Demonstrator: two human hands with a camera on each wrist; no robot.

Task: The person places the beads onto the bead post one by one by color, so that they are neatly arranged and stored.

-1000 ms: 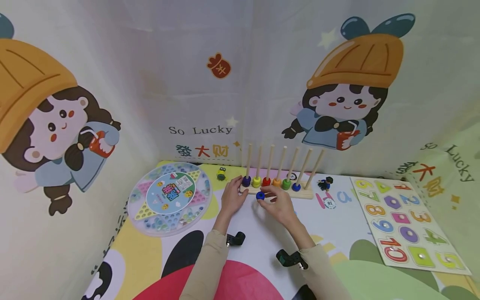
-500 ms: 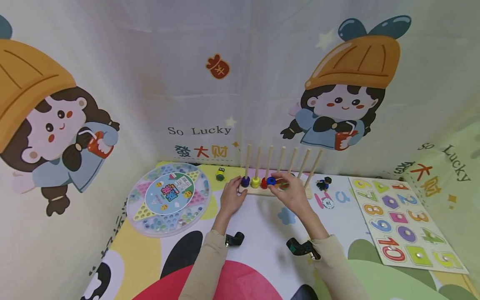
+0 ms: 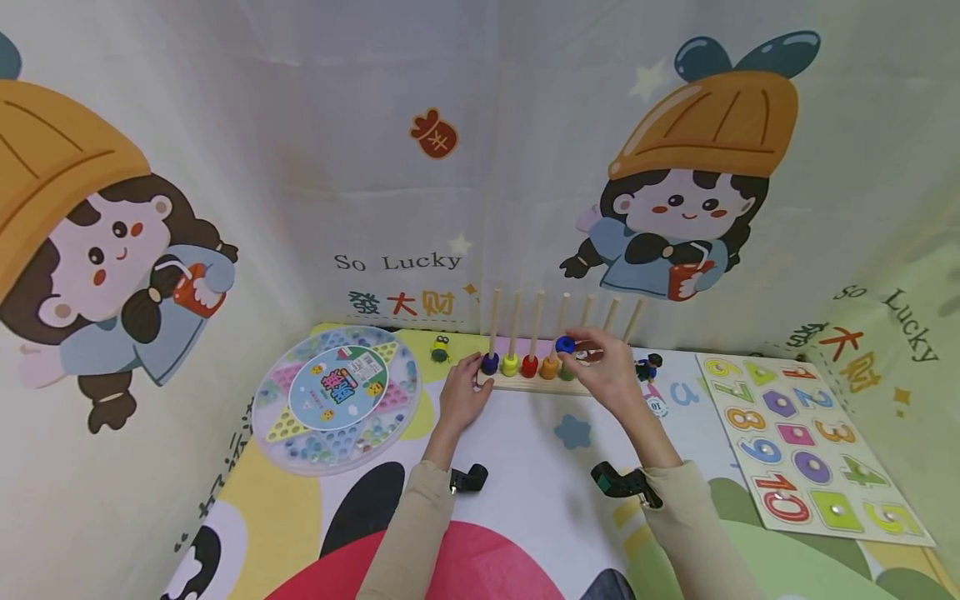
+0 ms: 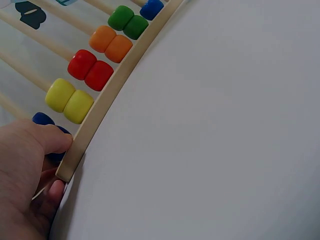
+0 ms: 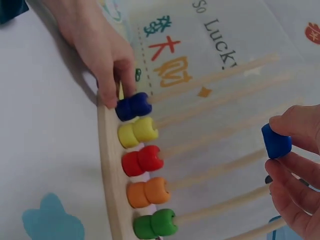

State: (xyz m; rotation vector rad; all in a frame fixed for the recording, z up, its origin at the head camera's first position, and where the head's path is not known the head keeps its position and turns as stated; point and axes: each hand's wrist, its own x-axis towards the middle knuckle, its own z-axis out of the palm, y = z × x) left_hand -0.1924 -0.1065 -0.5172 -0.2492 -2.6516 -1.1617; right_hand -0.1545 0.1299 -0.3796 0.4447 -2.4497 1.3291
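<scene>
A wooden bead rack with several upright pegs stands at the back of the table. My left hand grips the left end of its base, thumb beside the dark blue beads. Between thumb and fingers of my right hand is a single blue bead, raised above the base among the right-hand pegs. Pairs of yellow, red, orange and green beads sit low on their pegs. Another blue bead shows past the green pair in the left wrist view.
Left of the rack lies a round Chinese checkers board with marbles. A small yellow figure stands behind my left hand, a dark toy figure right of the rack. A number puzzle board lies at the right. A printed curtain hangs behind.
My right hand has carried the blue bead rightward and up, from in front of the rack to among its right-hand pegs. The left hand has kept its grip on the base.
</scene>
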